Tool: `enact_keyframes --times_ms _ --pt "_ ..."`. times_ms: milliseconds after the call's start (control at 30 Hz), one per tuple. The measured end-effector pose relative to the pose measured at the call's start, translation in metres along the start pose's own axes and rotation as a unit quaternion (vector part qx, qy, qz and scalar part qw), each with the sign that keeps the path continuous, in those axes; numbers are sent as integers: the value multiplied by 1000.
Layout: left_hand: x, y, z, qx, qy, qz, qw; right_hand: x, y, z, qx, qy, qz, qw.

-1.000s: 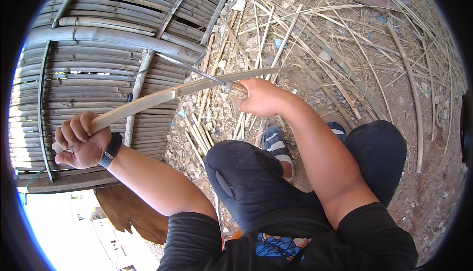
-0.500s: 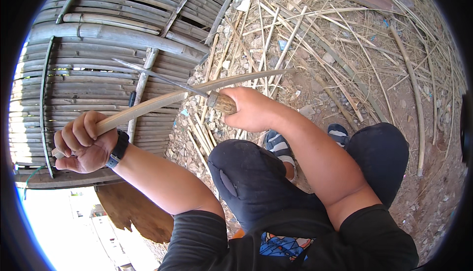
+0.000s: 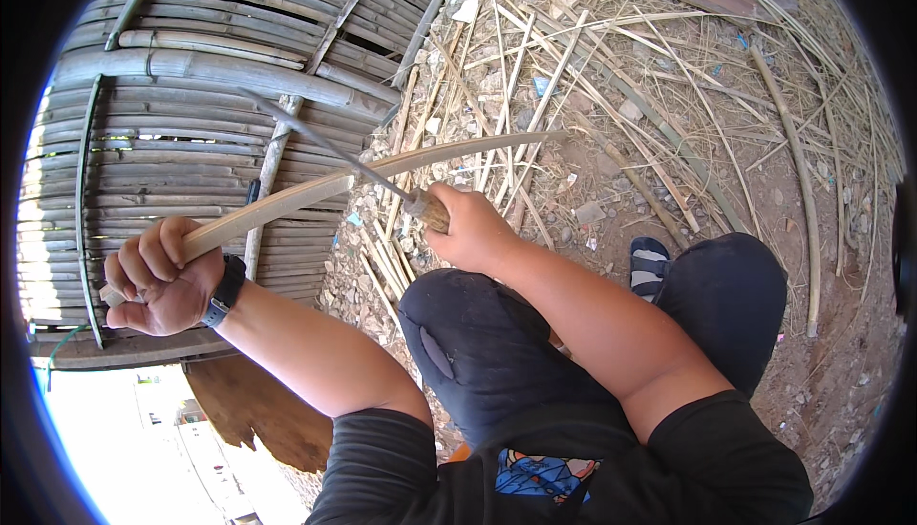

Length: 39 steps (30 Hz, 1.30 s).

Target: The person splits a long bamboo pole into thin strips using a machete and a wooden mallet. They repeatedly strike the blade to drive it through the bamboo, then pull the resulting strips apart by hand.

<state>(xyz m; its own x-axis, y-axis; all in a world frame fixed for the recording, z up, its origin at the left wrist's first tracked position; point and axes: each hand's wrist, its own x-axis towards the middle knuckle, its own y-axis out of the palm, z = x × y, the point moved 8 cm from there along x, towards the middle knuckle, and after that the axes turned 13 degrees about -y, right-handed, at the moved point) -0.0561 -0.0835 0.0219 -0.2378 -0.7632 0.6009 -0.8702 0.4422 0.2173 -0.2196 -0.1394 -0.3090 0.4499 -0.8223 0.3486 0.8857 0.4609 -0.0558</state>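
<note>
My left hand point(image 3: 164, 277) is wrapped round the near end of a long, pale bamboo strip point(image 3: 277, 206). The strip runs up and to the right and looks bowed across the view. In my right hand point(image 3: 475, 227) is the wooden handle of a knife point(image 3: 315, 135), its narrow grey blade pointing up and to the left. The blade crosses the strip near its middle and seems to touch it there. The blade is a little blurred by motion. On my left wrist is a dark watch point(image 3: 226, 290).
A wall of bamboo slats point(image 3: 205, 109) stands to the left. Cut bamboo strips point(image 3: 559, 71), straw and stones litter the ground ahead. A bamboo pole point(image 3: 800, 191) lies at the right. My bent knees point(image 3: 478, 353) are below my hands, with one sandalled foot point(image 3: 649, 267) showing.
My right hand has drawn the knife slightly left and downward, and the blade has tilted more steeply across the strip. My left hand has stayed almost still. One foot is now mostly hidden.
</note>
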Motion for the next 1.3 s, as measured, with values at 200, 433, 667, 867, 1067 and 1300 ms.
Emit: enact_keyframes --times_ms 200,433,667,867,1067,1300 --pt "-13 -19 -9 40 24 -78 996 -15 -8 -51 -31 111 -1 993" --pt "-6 -10 -8 4 -2 -19 1000 -3 8 38 0 -10 62 998" --pt "-14 0 -9 46 18 -43 998 -35 -44 -125 -61 167 -106 978" --pt "-9 -16 -14 48 26 -84 995 -27 -18 -71 10 148 -56 987" --pt "-3 -14 -10 58 15 -91 994 -29 -8 -94 -5 97 -51 994" --pt "-16 -30 -19 116 60 -201 971 -63 -30 -184 -15 275 -121 954"
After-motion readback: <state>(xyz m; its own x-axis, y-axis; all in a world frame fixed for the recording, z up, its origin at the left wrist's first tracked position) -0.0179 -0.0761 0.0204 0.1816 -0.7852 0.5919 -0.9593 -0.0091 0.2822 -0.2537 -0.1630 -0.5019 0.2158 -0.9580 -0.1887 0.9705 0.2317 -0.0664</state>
